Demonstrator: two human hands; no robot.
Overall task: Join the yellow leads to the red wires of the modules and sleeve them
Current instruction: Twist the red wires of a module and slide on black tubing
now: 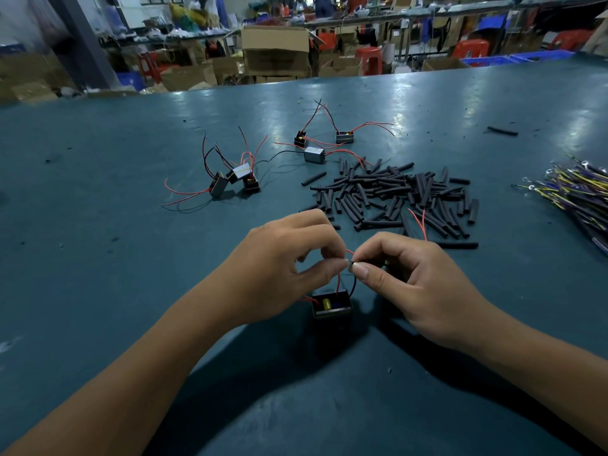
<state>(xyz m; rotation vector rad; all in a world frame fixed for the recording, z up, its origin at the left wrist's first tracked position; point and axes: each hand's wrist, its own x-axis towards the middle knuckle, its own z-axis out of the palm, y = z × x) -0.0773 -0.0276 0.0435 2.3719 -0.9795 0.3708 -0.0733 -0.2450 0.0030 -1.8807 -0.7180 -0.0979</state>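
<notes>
A small black module (331, 306) with a yellow part inside sits on the table below my hands. Its red wire (339, 284) rises to my fingertips. My left hand (289, 258) pinches that red wire between thumb and forefinger. My right hand (408, 284) pinches a short black sleeve (351, 264) right at the wire's end, fingertips almost touching the left hand's. Two thin red wire ends (419, 222) stick up behind my right hand. The bundle of yellow leads (572, 189) lies far right.
A heap of black sleeves (394, 195) lies just beyond my hands. Two groups of modules with red and black wires sit further back, one at left (235, 179), one at centre (316, 149). The green table's (131, 258) far edge borders a cluttered workshop.
</notes>
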